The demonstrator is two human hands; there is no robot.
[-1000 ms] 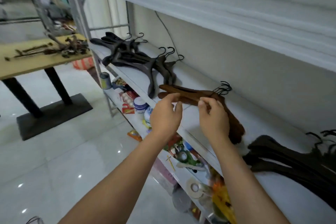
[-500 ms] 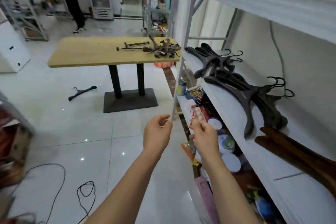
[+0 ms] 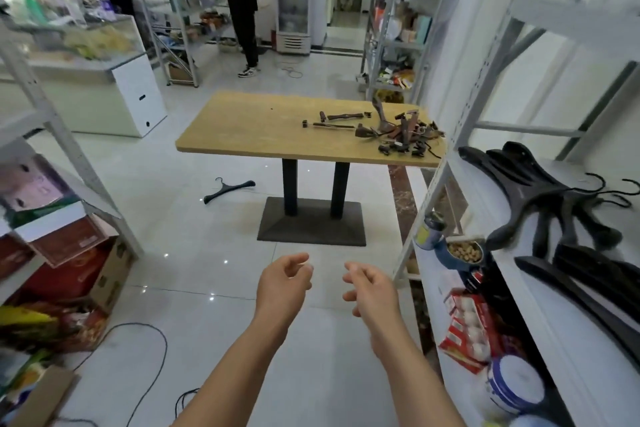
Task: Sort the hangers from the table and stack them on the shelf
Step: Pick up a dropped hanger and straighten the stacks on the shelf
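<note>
— Where are the hangers that I must sort?

— The brown hangers [image 3: 394,132] lie in a tangled pile at the right end of the table [image 3: 249,128], close to its edge; some look like loose pieces. The black hangers [image 3: 554,208] are already stacked on the shelf [image 3: 609,163] at your right. Your left hand [image 3: 282,284] and right hand [image 3: 372,291] are in front of you, fingers loosely curled, holding nothing.

— What can go wrong?

— If you pull one piece from the tangle, I think others may be dragged over the edge. The black stack reaches over the shelf's front, so a push could slide it down. On your way, a single hanger [image 3: 228,189] and a cable [image 3: 152,367] on the floor could catch your foot.

— Any writing to read?

— No. The red packs [image 3: 467,333] and tins [image 3: 514,383] beneath carry labels, but too blurred.
</note>
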